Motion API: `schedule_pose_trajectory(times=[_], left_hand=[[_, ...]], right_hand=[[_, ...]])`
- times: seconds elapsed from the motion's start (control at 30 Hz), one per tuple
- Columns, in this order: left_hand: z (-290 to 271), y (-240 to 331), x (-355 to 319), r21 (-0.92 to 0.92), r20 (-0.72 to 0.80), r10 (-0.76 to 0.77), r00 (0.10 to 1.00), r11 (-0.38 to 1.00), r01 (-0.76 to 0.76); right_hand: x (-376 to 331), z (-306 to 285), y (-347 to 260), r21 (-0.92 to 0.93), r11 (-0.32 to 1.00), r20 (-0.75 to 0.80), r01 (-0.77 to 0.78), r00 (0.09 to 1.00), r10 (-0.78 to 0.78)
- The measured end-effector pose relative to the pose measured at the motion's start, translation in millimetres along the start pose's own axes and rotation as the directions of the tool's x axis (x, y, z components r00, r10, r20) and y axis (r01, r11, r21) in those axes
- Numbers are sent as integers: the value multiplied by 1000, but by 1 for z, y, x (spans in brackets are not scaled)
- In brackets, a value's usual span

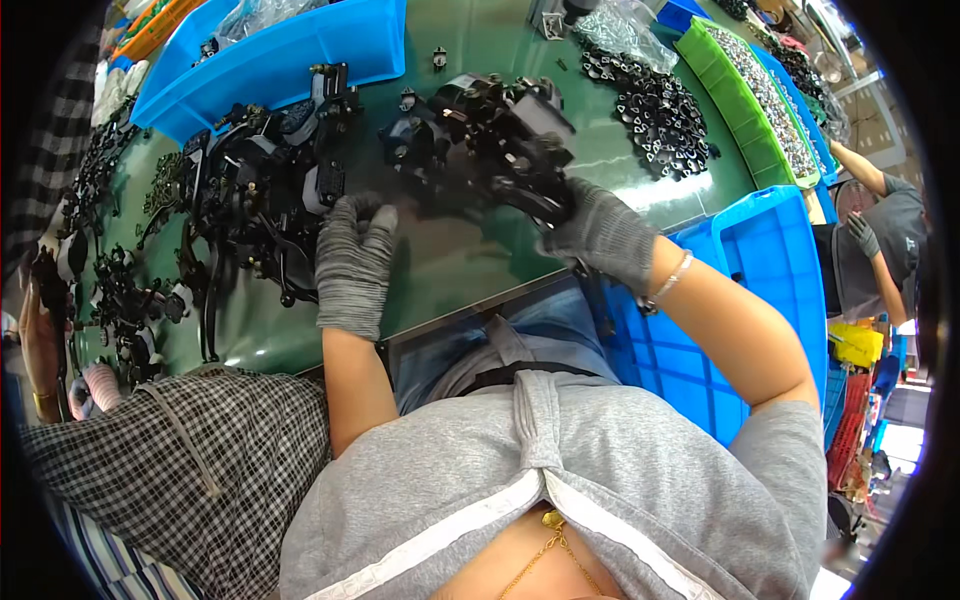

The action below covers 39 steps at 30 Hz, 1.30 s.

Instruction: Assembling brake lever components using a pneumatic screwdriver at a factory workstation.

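Observation:
My right hand (602, 238), in a grey knit glove, is closed on a black lever assembly (535, 190) at the right side of a pile of similar parts (470, 125). Motion smears part of this pile. My left hand (357, 265), gloved the same way, is over the table's near side with its thumb apart from the curled fingers. Nothing shows in its grip, though its fingertips are partly hidden. Just beyond and left of it lies a heap of black lever assemblies (265, 180), some with long levers pointing toward me.
A blue bin (365, 40) stands behind the heap on the green table (440, 270). Small black clamps (660, 120) lie at the far right, beside a green bin (735, 100) of small metal parts. A blue crate (770, 270) is at my right. Other people work at both sides.

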<state>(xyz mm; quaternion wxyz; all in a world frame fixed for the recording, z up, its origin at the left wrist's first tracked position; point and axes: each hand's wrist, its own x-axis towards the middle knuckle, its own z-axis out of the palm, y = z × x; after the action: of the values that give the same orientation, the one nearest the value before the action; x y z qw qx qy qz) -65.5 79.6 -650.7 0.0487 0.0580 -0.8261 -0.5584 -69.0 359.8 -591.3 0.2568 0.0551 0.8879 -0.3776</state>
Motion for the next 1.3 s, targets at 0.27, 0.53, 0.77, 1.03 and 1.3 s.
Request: schedule_pose_trajectory(times=[0.27, 0.53, 0.77, 1.03, 1.3], left_hand=[[11, 0, 12, 137, -4, 52, 999, 989, -51], [60, 15, 67, 306, -282, -9, 959, 947, 99], [69, -25, 116, -30, -306, -118, 945, 993, 114], [77, 3, 109, -275, -469, 48, 882, 941, -198], [55, 60, 112, 495, -393, 488, 779, 826, -268]], right_hand=[[81, 16, 3, -200, 974, -100, 103, 987, -125], [92, 5, -10, -191, 963, -139, 189, 966, -217], [88, -7, 8, -57, 931, -140, 361, 920, -366], [78, -17, 24, -74, 953, -339, 295, 891, -303], [75, -62, 36, -186, 978, -436, 93, 884, -167]])
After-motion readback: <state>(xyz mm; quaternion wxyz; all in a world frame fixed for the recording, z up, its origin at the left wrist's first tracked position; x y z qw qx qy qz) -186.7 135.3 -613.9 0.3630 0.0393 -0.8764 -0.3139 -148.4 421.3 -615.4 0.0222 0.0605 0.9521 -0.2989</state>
